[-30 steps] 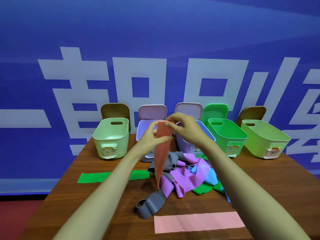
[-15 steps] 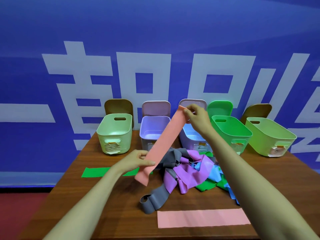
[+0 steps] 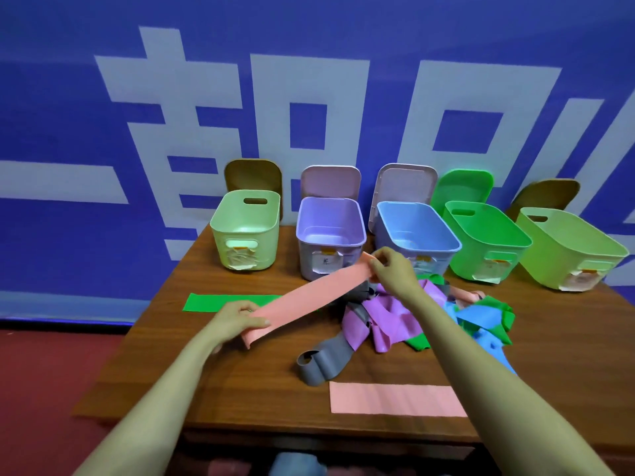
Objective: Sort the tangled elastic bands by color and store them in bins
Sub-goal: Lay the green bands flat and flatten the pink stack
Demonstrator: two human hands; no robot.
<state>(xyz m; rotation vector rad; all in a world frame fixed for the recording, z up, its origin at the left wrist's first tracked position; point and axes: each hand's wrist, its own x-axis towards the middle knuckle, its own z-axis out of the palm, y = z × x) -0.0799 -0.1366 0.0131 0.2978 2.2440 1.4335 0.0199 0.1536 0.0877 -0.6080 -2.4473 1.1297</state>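
blue wall [image 3: 68, 97] with large white characters behind, brown table [image 3: 240, 389] in front. along its far edge five open bins: pale green bin [image 3: 244, 231], lilac bin [image 3: 330, 235], blue bin [image 3: 417, 231], green bin [image 3: 488, 242], lime bin [image 3: 570, 249]. between the hands a pink band [image 3: 309, 297], pulled out straight and slanting above the table, free of the pile [image 3: 395, 321]. left hand [image 3: 233, 321] pinching the near end, thumb on top. right hand [image 3: 391, 269] pinching the far end, just in front of the lilac bin and the blue bin. a second pink band [image 3: 395, 399] already flat near the front edge, a green band [image 3: 220, 301] flat at the left. probably the step now: laying this one flat too. better to keep a light tension, lower both ends together, place it beside the second pink band, and not drag the grey band [image 3: 323, 364] curled near it. no pink bin to see; labels too small to read.
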